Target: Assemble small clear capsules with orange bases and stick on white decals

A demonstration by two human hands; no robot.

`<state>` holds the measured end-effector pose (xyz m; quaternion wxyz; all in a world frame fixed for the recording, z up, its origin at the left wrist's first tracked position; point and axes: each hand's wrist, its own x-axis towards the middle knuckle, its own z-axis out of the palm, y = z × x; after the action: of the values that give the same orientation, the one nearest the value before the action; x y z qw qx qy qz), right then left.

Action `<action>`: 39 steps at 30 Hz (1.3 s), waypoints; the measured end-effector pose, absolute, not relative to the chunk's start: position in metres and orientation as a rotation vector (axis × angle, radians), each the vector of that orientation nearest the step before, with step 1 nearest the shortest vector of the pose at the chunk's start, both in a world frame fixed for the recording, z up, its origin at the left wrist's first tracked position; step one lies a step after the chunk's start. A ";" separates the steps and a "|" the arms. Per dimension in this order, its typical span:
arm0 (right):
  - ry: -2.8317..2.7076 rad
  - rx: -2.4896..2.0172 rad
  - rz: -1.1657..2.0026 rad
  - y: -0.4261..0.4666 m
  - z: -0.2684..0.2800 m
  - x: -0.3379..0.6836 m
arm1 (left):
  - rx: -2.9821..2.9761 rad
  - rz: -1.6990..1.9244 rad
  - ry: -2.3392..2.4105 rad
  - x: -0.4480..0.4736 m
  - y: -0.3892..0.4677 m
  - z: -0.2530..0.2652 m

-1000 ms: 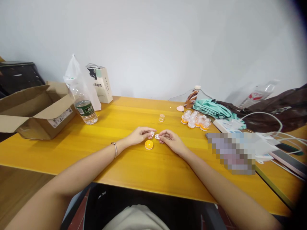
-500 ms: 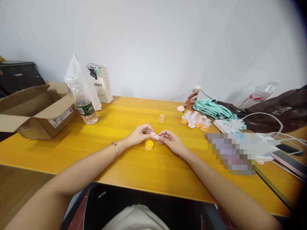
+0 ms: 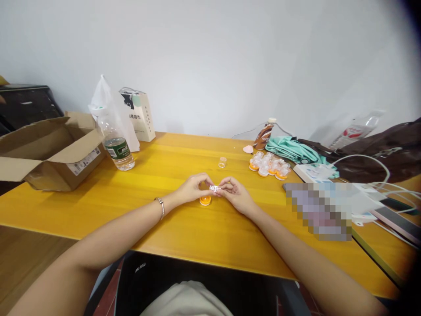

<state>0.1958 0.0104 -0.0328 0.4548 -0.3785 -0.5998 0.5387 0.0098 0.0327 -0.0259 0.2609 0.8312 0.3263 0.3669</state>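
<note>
Between my two hands is a small white patterned piece (image 3: 215,188), too small to name more closely. My left hand (image 3: 194,188) pinches its left side with thumb and fingers. From the right, my right hand (image 3: 236,194) grips the same piece with closed fingertips. Just below my left fingers an orange round cup with a white rim (image 3: 205,201) sits on the table, its upper part hidden by the hand. Farther back lies a small clear plastic cap (image 3: 222,162).
Several clear-topped capsules with orange bases (image 3: 269,165) stand at the right, near a brown drink bottle (image 3: 264,134) and a teal folded cloth (image 3: 292,149). A water bottle (image 3: 118,151) and an open cardboard box (image 3: 66,153) are on the left. Cables and a power strip (image 3: 314,175) lie far right.
My left hand has shifted slightly right and down, closer to my right hand, and now covers part of the orange cup. The white piece has turned and looks more compact.
</note>
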 end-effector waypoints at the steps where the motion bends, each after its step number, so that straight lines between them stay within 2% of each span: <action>1: -1.487 -0.941 1.320 0.010 -0.032 0.196 | 2.266 0.998 0.886 0.010 0.032 -0.026; 25: -1.556 -0.976 1.200 0.008 -0.033 0.194 | 2.473 0.945 0.861 0.012 0.020 -0.018; 34: -1.651 -0.957 1.084 0.006 -0.034 0.194 | 1.995 0.910 0.861 0.016 0.026 -0.026; 39: -1.774 -0.962 0.894 0.005 -0.035 0.195 | 2.022 0.980 0.858 0.019 0.028 -0.028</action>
<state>0.1950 0.0048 -0.0351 0.4503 -0.3893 -0.7176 0.3616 0.0187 0.0282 -0.0283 0.3599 0.7845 0.3326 0.3801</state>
